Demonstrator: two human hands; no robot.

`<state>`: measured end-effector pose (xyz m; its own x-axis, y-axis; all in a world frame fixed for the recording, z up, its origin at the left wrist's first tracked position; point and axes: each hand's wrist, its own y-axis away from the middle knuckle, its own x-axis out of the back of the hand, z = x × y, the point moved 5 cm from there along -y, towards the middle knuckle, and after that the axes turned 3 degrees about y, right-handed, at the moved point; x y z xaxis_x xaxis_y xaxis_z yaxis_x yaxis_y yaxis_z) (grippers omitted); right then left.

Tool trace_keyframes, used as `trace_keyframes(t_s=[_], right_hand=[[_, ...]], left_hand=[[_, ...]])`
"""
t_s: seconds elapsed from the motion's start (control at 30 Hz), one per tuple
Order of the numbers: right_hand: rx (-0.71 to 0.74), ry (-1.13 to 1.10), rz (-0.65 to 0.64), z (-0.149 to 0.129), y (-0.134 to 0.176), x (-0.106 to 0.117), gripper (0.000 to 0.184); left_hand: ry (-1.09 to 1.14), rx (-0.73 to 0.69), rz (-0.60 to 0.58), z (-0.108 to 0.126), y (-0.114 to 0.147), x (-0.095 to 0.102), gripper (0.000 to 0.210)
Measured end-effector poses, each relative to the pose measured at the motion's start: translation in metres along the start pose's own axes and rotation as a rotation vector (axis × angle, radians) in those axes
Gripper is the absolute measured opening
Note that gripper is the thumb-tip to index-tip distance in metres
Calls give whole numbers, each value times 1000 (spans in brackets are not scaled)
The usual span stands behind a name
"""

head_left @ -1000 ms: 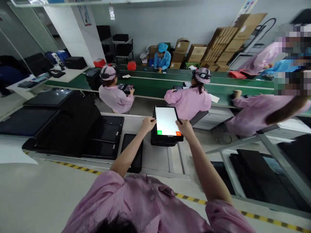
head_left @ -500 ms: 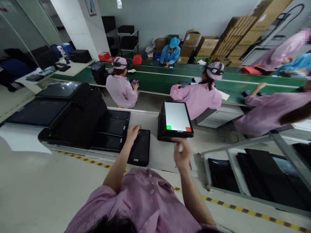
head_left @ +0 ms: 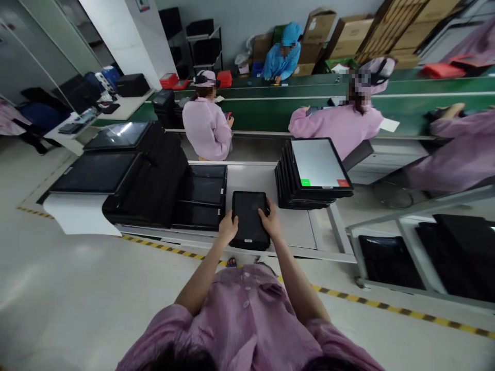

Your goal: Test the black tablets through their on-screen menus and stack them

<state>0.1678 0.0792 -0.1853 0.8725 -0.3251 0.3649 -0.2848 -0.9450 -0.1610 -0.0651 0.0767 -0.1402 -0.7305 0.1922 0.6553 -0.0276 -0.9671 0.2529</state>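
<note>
A black tablet [head_left: 249,219] with a dark screen and a small white label lies in front of me at the bench's near side. My left hand [head_left: 228,228] grips its left edge, thumb on top. On the opposite edge my right hand [head_left: 270,220] is closed, its thumb over the screen border. Whether the tablet is lifted or resting on the bench I cannot tell. To the right rises a stack of black tablets [head_left: 286,180]. The top tablet [head_left: 319,162] of that stack glows white, with a green and a red square at its lower corners.
More dark tablets [head_left: 203,185] lie left on the white bench [head_left: 253,178], beside tall black stacks [head_left: 154,180]. A wheeled rack [head_left: 415,247] stands at right. Beyond the bench, co-workers in pink [head_left: 207,126] and blue [head_left: 282,59] sit along a green conveyor [head_left: 263,111].
My right hand has come down from beside the lit tablet to the dark tablet's right edge. My left hand now grips its left edge. The view has shifted left.
</note>
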Motion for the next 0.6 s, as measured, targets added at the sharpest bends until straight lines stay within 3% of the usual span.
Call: trace_keyframes(t_s=[0.17, 0.33, 0.47, 0.6], right_hand=[[-13, -17, -25, 3, -1, -1, 77], [-105, -106, -37, 16, 3, -3, 80], [-161, -154, -37, 23, 5, 3, 84], [-209, -166, -47, 26, 5, 9, 85]], left_hand=[[11, 54, -71, 0, -4, 3, 59], [95, 78, -64, -2, -14, 5, 55], [207, 106, -16, -7, -18, -4, 54], [360, 137, -5, -12, -20, -15, 40]])
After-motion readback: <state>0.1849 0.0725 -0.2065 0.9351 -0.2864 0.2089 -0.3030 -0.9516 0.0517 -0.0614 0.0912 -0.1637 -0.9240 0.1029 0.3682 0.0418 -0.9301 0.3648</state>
